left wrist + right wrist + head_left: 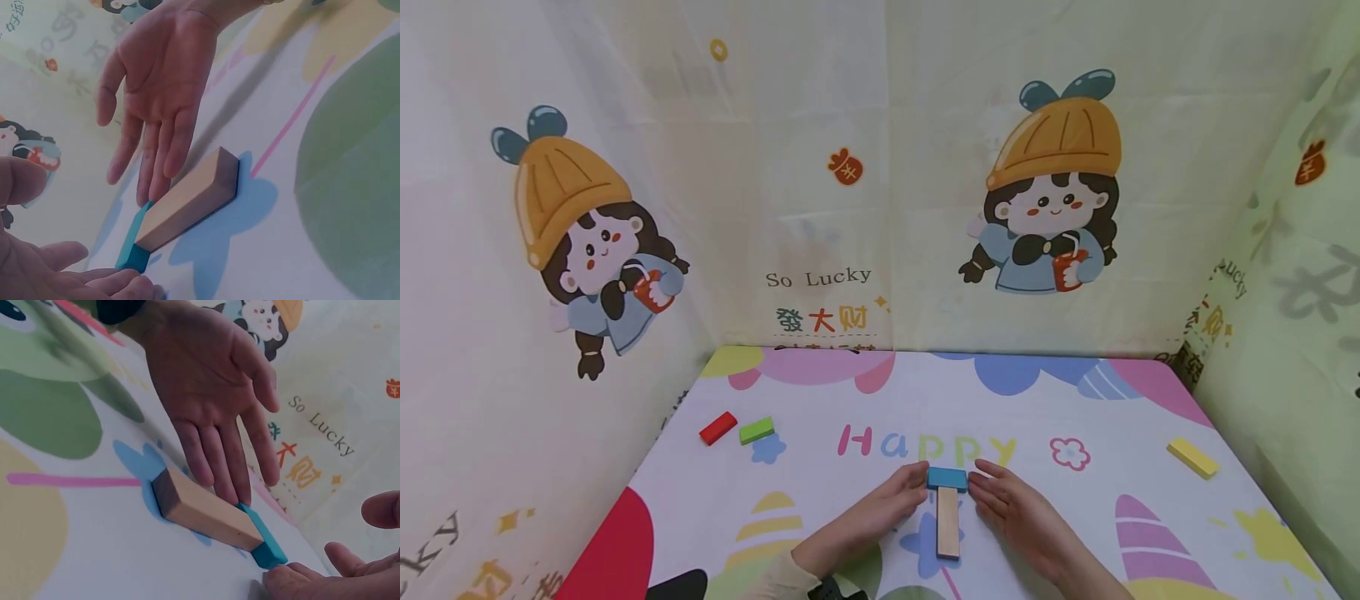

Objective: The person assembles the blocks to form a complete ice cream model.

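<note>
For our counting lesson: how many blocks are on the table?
5: red block, green block at left; yellow block at right; blue block between left hand and right hand; wooden block against the blue. None seems hidden.

A plain cream sleeve (782,578) covers the left arm (831,542); a black band (119,309) shows at that wrist. The left hand (887,504), right hand (1018,510) and visible right forearm (1078,560) are bare.
</note>
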The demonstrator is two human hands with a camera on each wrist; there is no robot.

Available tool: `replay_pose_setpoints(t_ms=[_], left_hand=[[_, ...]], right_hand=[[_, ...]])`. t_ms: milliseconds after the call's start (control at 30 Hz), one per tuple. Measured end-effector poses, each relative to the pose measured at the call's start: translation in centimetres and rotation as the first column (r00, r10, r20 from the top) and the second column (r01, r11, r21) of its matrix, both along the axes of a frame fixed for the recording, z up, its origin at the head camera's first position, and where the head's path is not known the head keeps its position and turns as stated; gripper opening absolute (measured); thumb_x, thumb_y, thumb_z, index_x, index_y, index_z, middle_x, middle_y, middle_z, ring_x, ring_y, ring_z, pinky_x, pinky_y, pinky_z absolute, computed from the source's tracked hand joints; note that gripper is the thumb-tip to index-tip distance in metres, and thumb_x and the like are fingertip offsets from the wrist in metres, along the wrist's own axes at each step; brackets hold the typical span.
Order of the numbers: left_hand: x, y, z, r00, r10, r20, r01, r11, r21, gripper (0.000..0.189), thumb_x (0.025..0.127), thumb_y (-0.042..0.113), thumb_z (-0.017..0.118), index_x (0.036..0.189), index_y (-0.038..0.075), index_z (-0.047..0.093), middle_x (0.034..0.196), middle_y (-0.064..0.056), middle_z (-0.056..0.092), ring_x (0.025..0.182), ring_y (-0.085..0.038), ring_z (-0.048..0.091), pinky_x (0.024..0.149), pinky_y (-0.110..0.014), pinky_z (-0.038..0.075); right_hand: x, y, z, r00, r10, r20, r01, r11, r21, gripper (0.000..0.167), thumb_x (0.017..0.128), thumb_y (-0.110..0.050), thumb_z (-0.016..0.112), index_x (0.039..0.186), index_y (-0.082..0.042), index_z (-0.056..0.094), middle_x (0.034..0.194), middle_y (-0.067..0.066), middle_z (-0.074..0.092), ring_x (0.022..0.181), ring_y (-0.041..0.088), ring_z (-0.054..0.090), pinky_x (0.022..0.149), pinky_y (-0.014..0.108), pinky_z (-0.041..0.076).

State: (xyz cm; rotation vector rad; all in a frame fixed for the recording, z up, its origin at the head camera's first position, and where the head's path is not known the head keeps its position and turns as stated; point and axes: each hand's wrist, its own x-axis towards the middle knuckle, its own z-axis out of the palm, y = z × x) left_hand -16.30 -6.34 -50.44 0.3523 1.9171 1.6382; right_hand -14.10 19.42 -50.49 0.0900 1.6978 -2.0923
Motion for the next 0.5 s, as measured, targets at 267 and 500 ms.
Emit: replay_pose_setpoints(t_ms=[267,500], left_hand=[[-1.4,-2.9,-0.1,0.985,0.036,-0.169,-0.055,0.992,-0.111,0.041,0.108,0.026,0.052,0.145,0.007,0.055,0.147,-0.014,0.056,0.131,-0.033,0.057,0.111,-0.056,0.045],[-3.9,-8.2,-0.2,0.951,0.133,-0.280,-0.191,0.962,-0.193,0.031,0.106,0.020,0.056,0.127,0.000,0.066,0.125,-0.016,0.067,0.105,-0.024,0.063,0.090,-0.039,0.057]], right_hand=[[0.1,2.7,-0.8,0.996,-0.083,-0.016,0.084,0.990,0.117,0.068,0.110,-0.036,0.045,0.159,0.005,0.022,0.162,0.030,0.033,0.146,0.035,0.046,0.116,0.042,0.042],[0.5,7.5,-1.2,0.991,-0.122,0.047,0.115,0.984,0.135,0.070,0.111,-0.037,0.044,0.160,0.006,0.018,0.158,0.023,0.044,0.127,0.015,0.063,0.105,0.033,0.053]])
